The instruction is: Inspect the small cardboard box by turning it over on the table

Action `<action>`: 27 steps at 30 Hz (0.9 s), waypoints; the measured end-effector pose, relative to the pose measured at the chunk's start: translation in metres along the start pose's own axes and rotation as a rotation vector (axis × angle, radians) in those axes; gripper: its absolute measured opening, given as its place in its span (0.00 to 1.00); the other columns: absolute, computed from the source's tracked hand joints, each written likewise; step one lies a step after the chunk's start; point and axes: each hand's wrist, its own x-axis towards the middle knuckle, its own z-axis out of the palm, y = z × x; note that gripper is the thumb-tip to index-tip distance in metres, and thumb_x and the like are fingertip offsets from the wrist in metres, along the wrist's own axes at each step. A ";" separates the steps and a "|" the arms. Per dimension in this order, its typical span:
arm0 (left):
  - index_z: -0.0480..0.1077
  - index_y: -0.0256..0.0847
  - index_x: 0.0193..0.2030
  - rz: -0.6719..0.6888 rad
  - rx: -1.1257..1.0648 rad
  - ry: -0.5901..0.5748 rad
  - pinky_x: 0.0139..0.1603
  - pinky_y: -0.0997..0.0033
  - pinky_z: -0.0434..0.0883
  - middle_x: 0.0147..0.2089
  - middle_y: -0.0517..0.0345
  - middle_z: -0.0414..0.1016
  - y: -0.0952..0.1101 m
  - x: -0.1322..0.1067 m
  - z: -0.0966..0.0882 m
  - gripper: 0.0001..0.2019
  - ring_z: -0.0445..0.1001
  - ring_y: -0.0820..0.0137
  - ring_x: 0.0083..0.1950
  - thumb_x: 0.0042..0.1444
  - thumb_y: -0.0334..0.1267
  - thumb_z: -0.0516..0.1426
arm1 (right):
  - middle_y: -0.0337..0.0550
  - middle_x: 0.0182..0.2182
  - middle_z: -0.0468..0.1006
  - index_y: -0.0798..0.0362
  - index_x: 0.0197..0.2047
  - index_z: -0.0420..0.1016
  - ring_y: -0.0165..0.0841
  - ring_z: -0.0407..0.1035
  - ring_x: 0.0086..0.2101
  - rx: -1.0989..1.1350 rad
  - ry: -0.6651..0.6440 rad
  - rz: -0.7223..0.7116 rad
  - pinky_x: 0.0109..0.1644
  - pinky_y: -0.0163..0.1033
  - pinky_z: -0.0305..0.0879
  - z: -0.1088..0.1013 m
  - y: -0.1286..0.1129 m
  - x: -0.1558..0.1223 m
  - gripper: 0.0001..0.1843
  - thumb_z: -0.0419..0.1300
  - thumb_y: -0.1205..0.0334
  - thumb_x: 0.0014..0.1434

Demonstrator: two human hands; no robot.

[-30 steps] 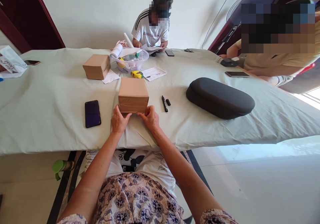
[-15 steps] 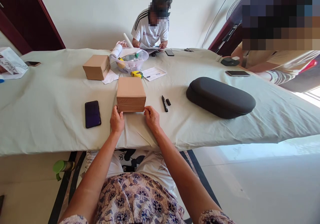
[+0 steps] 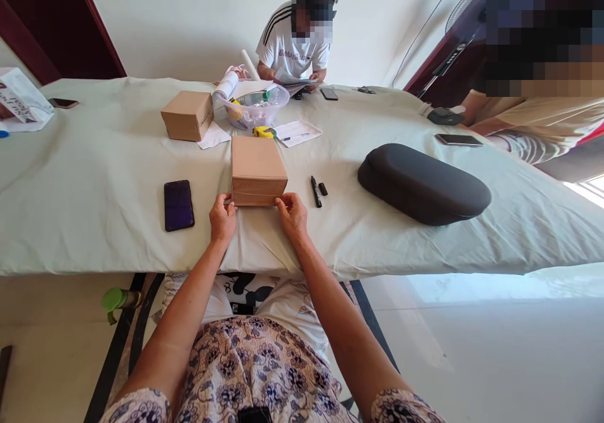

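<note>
Box [image 3: 257, 168]: closed brown cardboard, standing flat on the cloth-covered counter [image 3: 94, 177], near the near edge and about mid-width. A band of clear tape runs across its near face.

Left hand [image 3: 223, 218]: fingers bent, tips against the box's near-left lower corner. Right hand [image 3: 292, 216]: fingers bent, tips against the near-right lower corner. Whether either hand pinches the box or only presses on it cannot be told. The box sits between the two hands and is not lifted.

Surroundings: a dark phone [image 3: 178, 204] lies face up left of the box, apart from it. A black marker [image 3: 316, 191] and its cap [image 3: 323, 189] lie just right of the box. A large black case [image 3: 422, 184] lies further right. Beyond the box are a yellow tape measure [image 3: 264, 132], a paper sheet [image 3: 298, 132], a clear bowl [image 3: 257, 105] with items inside, and a second carton [image 3: 187, 116] to the far left.

A person [image 3: 295, 51] sits at the far side over papers. Another person's arm [image 3: 533, 121] rests at the right end.
</note>
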 end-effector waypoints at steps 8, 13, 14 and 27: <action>0.70 0.39 0.50 0.097 0.129 0.008 0.57 0.54 0.74 0.48 0.45 0.80 0.006 -0.002 -0.001 0.13 0.79 0.56 0.51 0.57 0.32 0.58 | 0.44 0.34 0.78 0.49 0.36 0.68 0.37 0.71 0.33 -0.004 -0.002 0.057 0.39 0.44 0.68 -0.001 -0.002 -0.001 0.18 0.57 0.43 0.56; 0.69 0.41 0.52 0.080 0.106 -0.022 0.56 0.55 0.74 0.49 0.47 0.81 0.005 -0.002 -0.002 0.13 0.79 0.57 0.53 0.60 0.31 0.55 | 0.41 0.29 0.76 0.48 0.35 0.67 0.37 0.70 0.31 -0.020 -0.061 0.077 0.39 0.43 0.67 -0.002 -0.002 -0.001 0.14 0.57 0.46 0.55; 0.69 0.41 0.52 0.072 0.105 -0.027 0.56 0.56 0.75 0.50 0.47 0.81 0.004 -0.002 -0.002 0.13 0.79 0.57 0.53 0.60 0.31 0.55 | 0.40 0.28 0.76 0.48 0.34 0.67 0.37 0.69 0.30 -0.028 -0.075 0.076 0.39 0.44 0.67 -0.003 -0.002 -0.001 0.13 0.57 0.47 0.55; 0.69 0.42 0.52 0.037 0.166 -0.036 0.54 0.56 0.75 0.50 0.47 0.81 0.003 -0.001 -0.002 0.13 0.80 0.57 0.52 0.62 0.30 0.52 | 0.43 0.35 0.76 0.49 0.38 0.67 0.36 0.70 0.33 -0.007 -0.120 0.013 0.38 0.42 0.67 0.000 0.006 0.001 0.10 0.54 0.57 0.52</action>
